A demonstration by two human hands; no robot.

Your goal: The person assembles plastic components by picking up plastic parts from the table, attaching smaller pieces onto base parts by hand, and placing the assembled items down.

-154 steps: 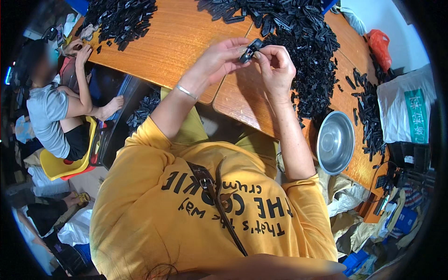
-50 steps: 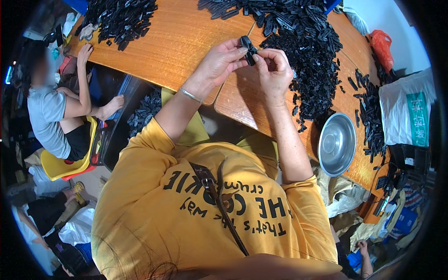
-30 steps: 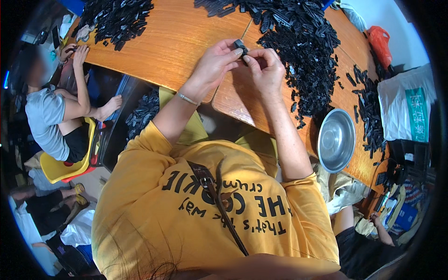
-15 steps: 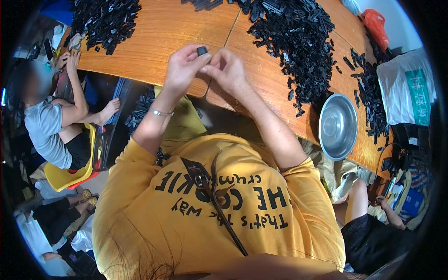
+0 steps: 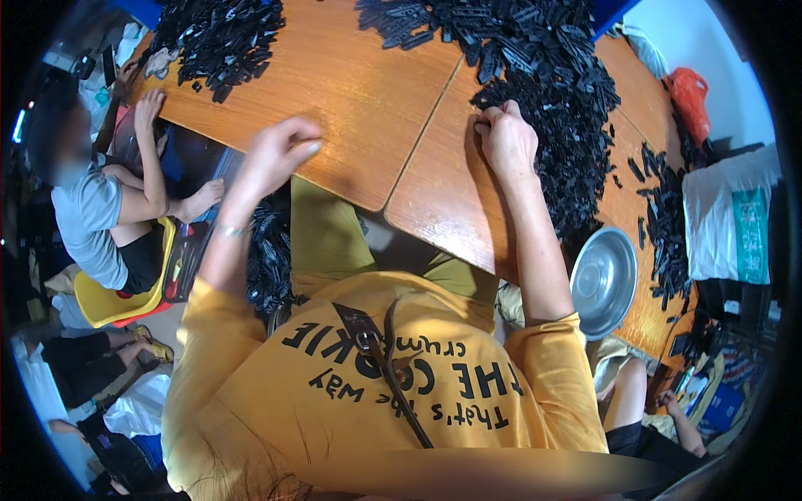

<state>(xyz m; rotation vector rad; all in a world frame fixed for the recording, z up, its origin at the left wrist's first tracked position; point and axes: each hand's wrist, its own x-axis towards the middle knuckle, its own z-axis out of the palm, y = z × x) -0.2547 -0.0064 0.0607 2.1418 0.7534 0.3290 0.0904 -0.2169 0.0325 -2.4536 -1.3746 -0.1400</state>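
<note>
right hand point(image 5: 507, 140) at one o'clock, fingers curled at the edge of the big heap of black plastic parts point(image 5: 543, 75), pinching at a piece there, though i cannot tell if one is actually caught; left hand point(image 5: 280, 154) at eleven o'clock, loosely cupped over the wooden table point(image 5: 368, 92), nothing visible in it; my read: sorting is far from done; the main heap across twelve to two o'clock looks barely dented; a smaller heap point(image 5: 219, 35) sits at ten o'clock, loose strays point(image 5: 666, 221) at three o'clock; steel bowl point(image 5: 603, 281) at four o'clock shows no parts inside; packages: white sack with a green panel point(image 5: 728, 224) at three o'clock, orange bag point(image 5: 690, 92) at two o'clock, blue box point(image 5: 723, 407) at four o'clock; another person in a grey shirt point(image 5: 88, 221) seated on a yellow chair point(image 5: 109, 301) at nine o'clock.
</note>
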